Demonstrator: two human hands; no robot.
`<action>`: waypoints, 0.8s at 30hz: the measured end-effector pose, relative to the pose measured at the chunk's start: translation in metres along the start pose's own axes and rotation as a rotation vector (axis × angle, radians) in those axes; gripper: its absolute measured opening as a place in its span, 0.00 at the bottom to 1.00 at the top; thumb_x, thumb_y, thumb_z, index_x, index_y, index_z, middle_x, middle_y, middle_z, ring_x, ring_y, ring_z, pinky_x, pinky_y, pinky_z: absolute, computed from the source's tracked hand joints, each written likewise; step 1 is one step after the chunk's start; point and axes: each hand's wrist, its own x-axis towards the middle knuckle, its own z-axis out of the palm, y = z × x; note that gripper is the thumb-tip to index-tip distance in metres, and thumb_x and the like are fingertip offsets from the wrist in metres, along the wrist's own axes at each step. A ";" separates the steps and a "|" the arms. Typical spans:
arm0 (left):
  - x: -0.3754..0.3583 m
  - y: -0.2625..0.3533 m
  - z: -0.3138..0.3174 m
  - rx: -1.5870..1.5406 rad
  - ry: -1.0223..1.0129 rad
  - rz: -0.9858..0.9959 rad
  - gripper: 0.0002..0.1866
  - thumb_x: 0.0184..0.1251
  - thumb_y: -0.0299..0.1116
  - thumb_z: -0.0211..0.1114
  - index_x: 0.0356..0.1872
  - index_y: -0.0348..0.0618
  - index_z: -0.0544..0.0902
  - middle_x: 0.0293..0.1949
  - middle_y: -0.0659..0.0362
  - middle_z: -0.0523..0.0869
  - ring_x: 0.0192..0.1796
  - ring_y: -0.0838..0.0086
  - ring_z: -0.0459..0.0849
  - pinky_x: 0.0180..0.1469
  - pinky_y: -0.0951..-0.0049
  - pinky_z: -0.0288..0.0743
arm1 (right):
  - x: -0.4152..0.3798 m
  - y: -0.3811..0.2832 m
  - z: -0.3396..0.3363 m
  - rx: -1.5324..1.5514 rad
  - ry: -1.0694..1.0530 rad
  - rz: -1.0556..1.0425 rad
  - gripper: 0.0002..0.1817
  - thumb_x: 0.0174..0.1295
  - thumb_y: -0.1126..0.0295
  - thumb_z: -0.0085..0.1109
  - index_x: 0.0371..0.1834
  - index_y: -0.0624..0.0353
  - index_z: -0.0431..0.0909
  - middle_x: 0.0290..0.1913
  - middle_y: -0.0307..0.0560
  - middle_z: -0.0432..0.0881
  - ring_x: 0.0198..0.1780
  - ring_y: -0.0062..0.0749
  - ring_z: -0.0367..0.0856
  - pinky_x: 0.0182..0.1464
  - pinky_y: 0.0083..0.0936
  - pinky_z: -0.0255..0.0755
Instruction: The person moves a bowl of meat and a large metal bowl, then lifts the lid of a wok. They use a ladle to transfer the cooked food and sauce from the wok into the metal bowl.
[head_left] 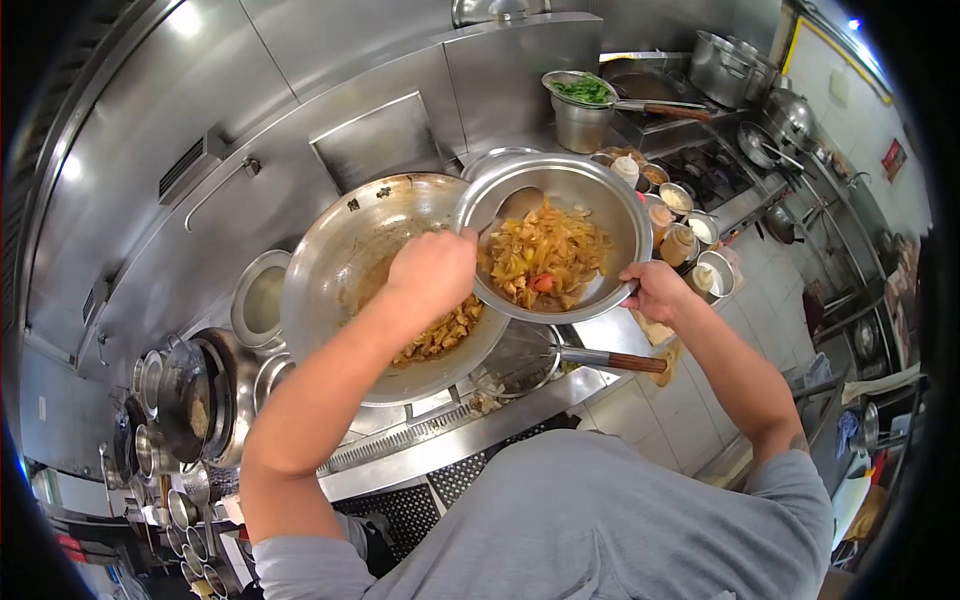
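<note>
The left hand is closed in a fist, back of the hand toward the camera, at the handle end of a ladle; the exact finger placement is hidden. The ladle's long axis runs from the fist at lower left up and to the right, its cup lying inside the upper left part of a steel bowl. The right hand is partly open, gripping the bowl's right rim, thumb at the edge and fingers largely concealed beneath.

The steel bowl is positioned over the right side of a large wok, its mouth facing up toward the camera. It contains glossy yellow-brown pieces of food with one red piece among them. The wok contains browned pieces in its lower right portion.

A mesh skimmer lies below the bowl, its wooden-ended handle pointing right. Beyond the bowl, a strainer of chopped greens sits on a steel pot. Squeeze bottles and small containers, some with pale contents, stand to the bowl's right.
</note>
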 end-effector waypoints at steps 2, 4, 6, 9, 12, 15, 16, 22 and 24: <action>-0.009 0.004 -0.002 0.056 0.062 0.013 0.16 0.66 0.34 0.57 0.51 0.35 0.76 0.36 0.42 0.84 0.41 0.49 0.84 0.46 0.52 0.77 | 0.005 0.001 -0.004 -0.009 0.001 0.006 0.08 0.62 0.79 0.49 0.44 0.65 0.71 0.37 0.47 0.80 0.33 0.33 0.83 0.37 0.33 0.84; -0.018 -0.002 0.001 0.114 0.121 0.022 0.17 0.66 0.34 0.56 0.52 0.36 0.75 0.37 0.43 0.85 0.41 0.48 0.83 0.47 0.52 0.76 | 0.007 0.003 -0.005 -0.018 -0.002 0.016 0.08 0.61 0.79 0.49 0.43 0.66 0.71 0.36 0.47 0.80 0.33 0.33 0.83 0.38 0.34 0.84; -0.031 -0.025 0.003 -0.106 0.238 -0.056 0.17 0.66 0.35 0.57 0.52 0.38 0.76 0.36 0.42 0.85 0.41 0.46 0.83 0.47 0.52 0.76 | 0.005 0.003 -0.005 -0.001 0.000 0.020 0.08 0.61 0.78 0.50 0.44 0.65 0.71 0.36 0.46 0.80 0.32 0.33 0.83 0.36 0.32 0.84; -0.059 -0.057 0.003 -0.339 0.235 -0.325 0.15 0.66 0.37 0.57 0.49 0.39 0.79 0.40 0.41 0.85 0.42 0.45 0.83 0.48 0.51 0.76 | -0.001 0.002 0.001 -0.001 0.028 0.009 0.09 0.60 0.78 0.51 0.44 0.65 0.71 0.35 0.46 0.80 0.31 0.32 0.83 0.34 0.31 0.83; -0.076 -0.103 0.034 -0.383 0.169 -0.496 0.17 0.65 0.39 0.58 0.48 0.39 0.79 0.42 0.38 0.83 0.45 0.44 0.82 0.50 0.51 0.74 | 0.006 0.005 -0.004 -0.012 0.017 0.025 0.10 0.61 0.77 0.49 0.46 0.66 0.71 0.40 0.47 0.81 0.36 0.33 0.84 0.37 0.31 0.82; -0.073 -0.157 0.111 -0.281 0.010 -0.605 0.16 0.65 0.39 0.57 0.45 0.38 0.80 0.44 0.38 0.83 0.49 0.45 0.81 0.52 0.52 0.75 | 0.002 0.002 -0.003 -0.040 0.011 0.029 0.10 0.62 0.77 0.49 0.46 0.66 0.71 0.40 0.47 0.81 0.36 0.33 0.84 0.39 0.32 0.82; -0.070 -0.170 0.139 -0.281 0.011 -0.617 0.16 0.65 0.39 0.57 0.45 0.38 0.80 0.44 0.38 0.83 0.49 0.45 0.81 0.52 0.52 0.75 | 0.002 0.002 -0.002 -0.038 0.006 0.025 0.10 0.62 0.77 0.48 0.46 0.67 0.71 0.40 0.47 0.81 0.36 0.33 0.84 0.39 0.31 0.82; -0.032 -0.180 0.235 -0.335 -0.122 -0.816 0.22 0.67 0.40 0.54 0.56 0.36 0.73 0.52 0.39 0.81 0.55 0.47 0.79 0.58 0.54 0.73 | 0.004 0.002 -0.001 0.002 0.026 0.025 0.11 0.62 0.78 0.47 0.47 0.68 0.69 0.39 0.48 0.80 0.35 0.33 0.84 0.38 0.31 0.84; -0.014 -0.164 0.238 -0.399 -0.119 -0.805 0.22 0.68 0.39 0.54 0.58 0.36 0.71 0.52 0.39 0.81 0.55 0.48 0.79 0.57 0.54 0.73 | 0.005 0.002 -0.002 0.000 0.038 0.037 0.11 0.62 0.78 0.47 0.47 0.68 0.69 0.39 0.48 0.80 0.35 0.33 0.84 0.38 0.31 0.84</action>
